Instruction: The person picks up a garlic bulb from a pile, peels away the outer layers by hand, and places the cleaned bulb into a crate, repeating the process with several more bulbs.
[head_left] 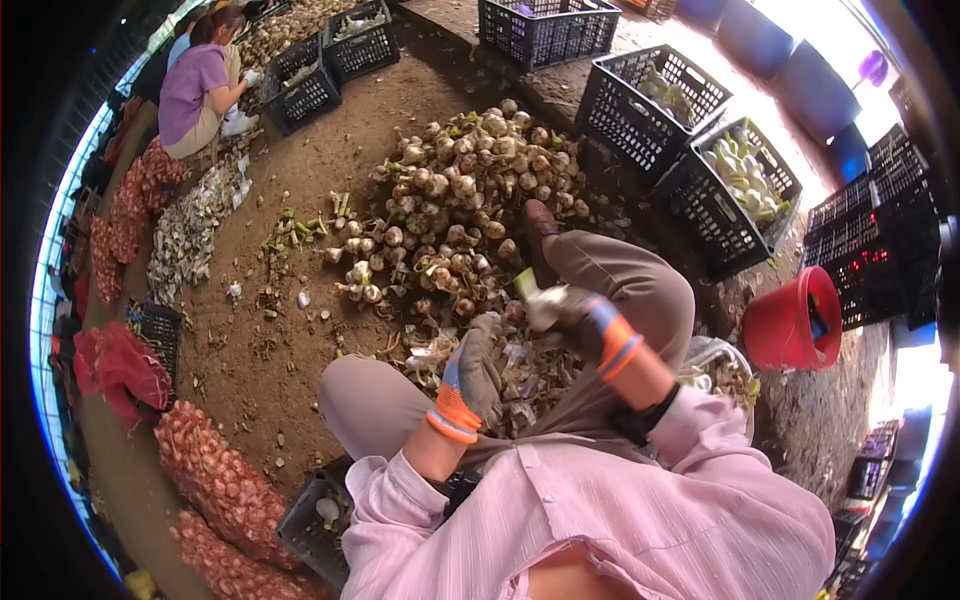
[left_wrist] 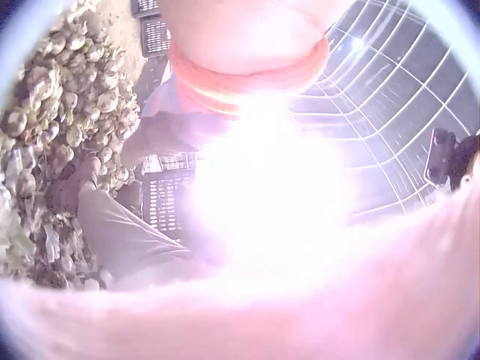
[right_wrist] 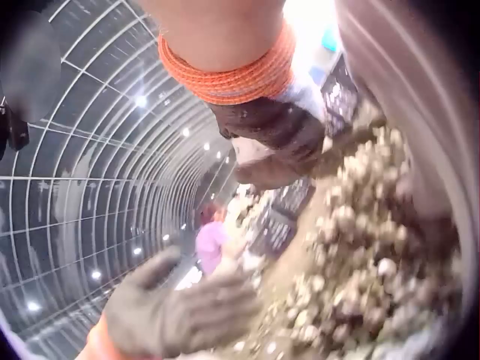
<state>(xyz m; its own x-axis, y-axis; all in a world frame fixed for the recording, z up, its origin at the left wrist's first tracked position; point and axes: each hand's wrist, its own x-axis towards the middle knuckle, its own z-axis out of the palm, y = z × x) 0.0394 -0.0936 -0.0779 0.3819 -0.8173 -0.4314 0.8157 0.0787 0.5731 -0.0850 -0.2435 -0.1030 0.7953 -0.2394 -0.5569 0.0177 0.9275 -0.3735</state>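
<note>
The right hand (head_left: 590, 325), in a grey glove with an orange cuff, grips a pale garlic bulb (head_left: 543, 308) with a short green stem above the person's lap. Beside it, the gloved left hand (head_left: 480, 370) has its fingers extended and holds nothing visible. The right wrist view shows that left hand (right_wrist: 176, 307) spread flat below the right hand (right_wrist: 270, 142), whose fingers are curled. Glare hides much of the left wrist view, where part of the left glove (left_wrist: 169, 135) shows. A heap of garlic bulbs (head_left: 460, 185) lies in front of the crossed legs.
Black crates with pale garlic (head_left: 740, 175) stand at the right, near a red bucket (head_left: 775, 325). Filled red net bags (head_left: 220, 480) lie at the lower left. Peelings (head_left: 205, 240) cover ground near another seated person (head_left: 200, 90). A small crate (head_left: 310, 530) sits by the left elbow.
</note>
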